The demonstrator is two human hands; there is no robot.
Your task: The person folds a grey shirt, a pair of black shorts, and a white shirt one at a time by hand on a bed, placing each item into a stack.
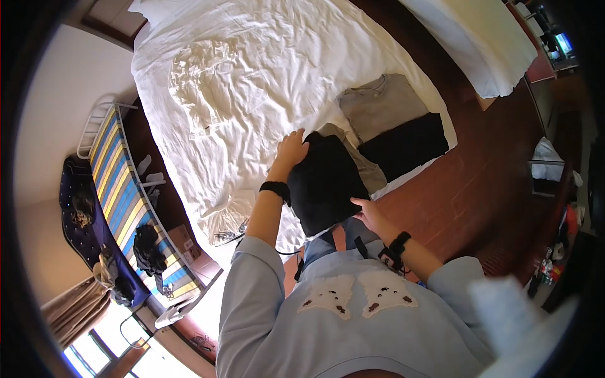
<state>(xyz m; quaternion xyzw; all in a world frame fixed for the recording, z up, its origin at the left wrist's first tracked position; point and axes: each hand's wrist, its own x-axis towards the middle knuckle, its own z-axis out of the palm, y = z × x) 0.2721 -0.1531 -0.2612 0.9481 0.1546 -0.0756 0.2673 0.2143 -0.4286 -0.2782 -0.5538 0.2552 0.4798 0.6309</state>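
Observation:
A folded black garment (326, 186) lies at the near edge of the bed, in front of my body. My left hand (292, 150) is closed on its upper left edge, fingers pointing away from me. My right hand (372, 215) grips its lower right corner, the thumb on top and the other fingers hidden. Part of a grey-brown garment (370, 171) shows beside and partly behind the black one. To the right sit a folded taupe shirt (384, 106) and another folded black garment (406, 146), which overlaps the shirt's lower part.
The bed's white sheet (283, 69) is wrinkled. On it lie a white lacy garment (200, 82) and a cream pleated cloth (227, 217). A striped cot (120, 170) with dark clothing (149, 251) stands left. Reddish floor (435, 208) borders the bed; another white-covered bed (479, 44) is upper right.

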